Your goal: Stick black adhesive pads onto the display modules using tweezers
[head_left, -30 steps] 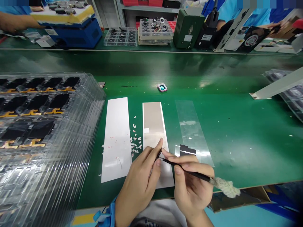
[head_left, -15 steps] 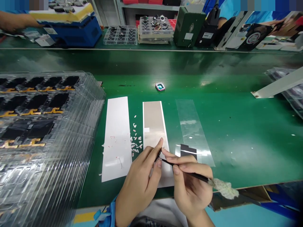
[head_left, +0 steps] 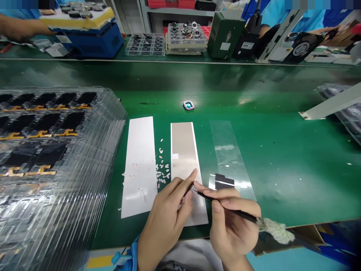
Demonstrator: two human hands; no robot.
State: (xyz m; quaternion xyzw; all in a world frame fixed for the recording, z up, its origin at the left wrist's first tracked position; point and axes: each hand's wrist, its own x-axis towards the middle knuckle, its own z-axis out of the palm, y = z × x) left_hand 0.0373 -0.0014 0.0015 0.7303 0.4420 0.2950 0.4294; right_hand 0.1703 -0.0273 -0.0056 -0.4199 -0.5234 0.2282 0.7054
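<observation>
Head view: the right hand (head_left: 232,226) is pinching black tweezers (head_left: 225,206), their tips closing at a small dark piece (head_left: 188,189). The left hand (head_left: 165,212) is gripping that piece between pressed fingers, over a beige film strip (head_left: 182,146).

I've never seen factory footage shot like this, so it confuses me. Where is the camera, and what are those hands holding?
There is no machine here: one camera worn on a person's head looks forward and down at their own two bare hands. The right hand holds a slim black tool, perhaps tweezers, with frayed white cloth at its far end. Its tip meets the left hand, whose fingers pinch something too small to make out. On the green workbench lie a white sheet, a beige sheet, a clear film and small white pieces. Stacked clear trays of black parts sit at left. Another person's hand shows across the bench.
</observation>
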